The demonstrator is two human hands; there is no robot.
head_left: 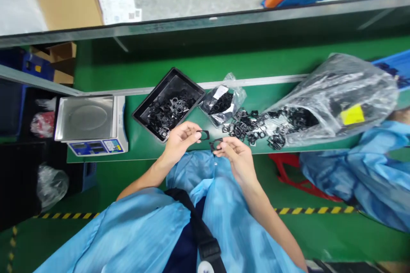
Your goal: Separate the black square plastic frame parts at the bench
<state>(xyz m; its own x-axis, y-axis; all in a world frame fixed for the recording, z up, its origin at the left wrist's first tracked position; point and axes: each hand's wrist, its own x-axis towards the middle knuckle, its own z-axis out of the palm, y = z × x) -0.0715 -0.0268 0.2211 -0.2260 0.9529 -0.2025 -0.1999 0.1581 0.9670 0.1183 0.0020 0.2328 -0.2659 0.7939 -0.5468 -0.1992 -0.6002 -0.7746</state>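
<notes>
I am pinching a small black frame [204, 131] between the thumb and fingers of my left hand [181, 138] and a second black frame [212, 141] in my right hand [236, 150], holding the two near each other by the green table's [144, 149] front edge. A black tray [173, 83] is sitting beyond my left hand, while a heap of black parts [245, 126] is lying beyond my right.

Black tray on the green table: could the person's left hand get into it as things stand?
Probably yes: the left hand is close beside the black tray, whose top looks open, though the hand's grip holds a thin black part.
</notes>
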